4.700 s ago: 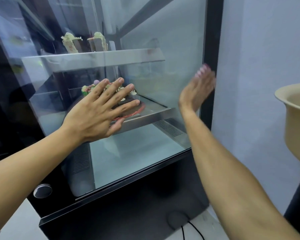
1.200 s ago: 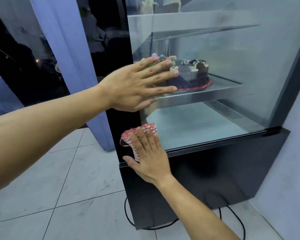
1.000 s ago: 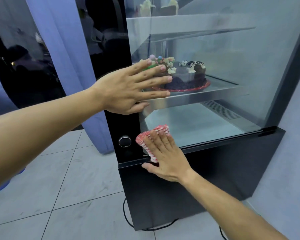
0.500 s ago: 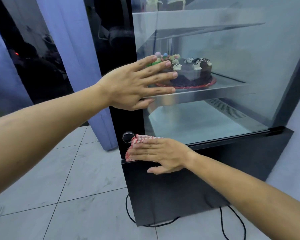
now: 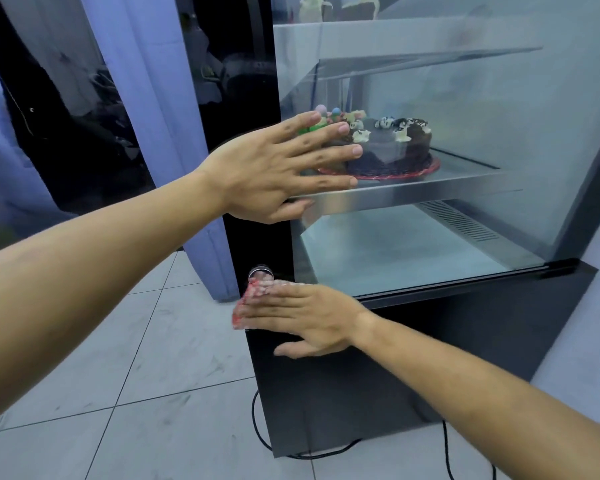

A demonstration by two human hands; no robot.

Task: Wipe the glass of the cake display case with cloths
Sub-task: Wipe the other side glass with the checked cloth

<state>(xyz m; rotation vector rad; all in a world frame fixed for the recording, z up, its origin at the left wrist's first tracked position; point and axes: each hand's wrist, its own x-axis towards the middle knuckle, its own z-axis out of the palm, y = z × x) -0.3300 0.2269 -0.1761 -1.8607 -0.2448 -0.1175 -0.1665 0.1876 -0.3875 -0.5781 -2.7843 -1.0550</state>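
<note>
The cake display case has a glass side panel [image 5: 465,140] above a black base [image 5: 378,382]. My left hand [image 5: 274,168] lies flat on the glass at its left edge, fingers spread and pointing right. My right hand [image 5: 302,317] presses a red-and-white cloth [image 5: 253,296] with straight fingers against the lower left corner of the case, at the top of the black base. Most of the cloth is hidden under the fingers.
A chocolate cake [image 5: 388,147] on a red board sits on the steel shelf [image 5: 413,192] inside. A round knob [image 5: 261,271] is just above the cloth. A blue curtain [image 5: 153,133] hangs left of the case. Black cables [image 5: 264,438] trail on the tiled floor.
My right hand with the cloth has slid left along the bottom edge of the glass to the case's corner, fingers now pointing left. My left hand stays flat on the glass.
</note>
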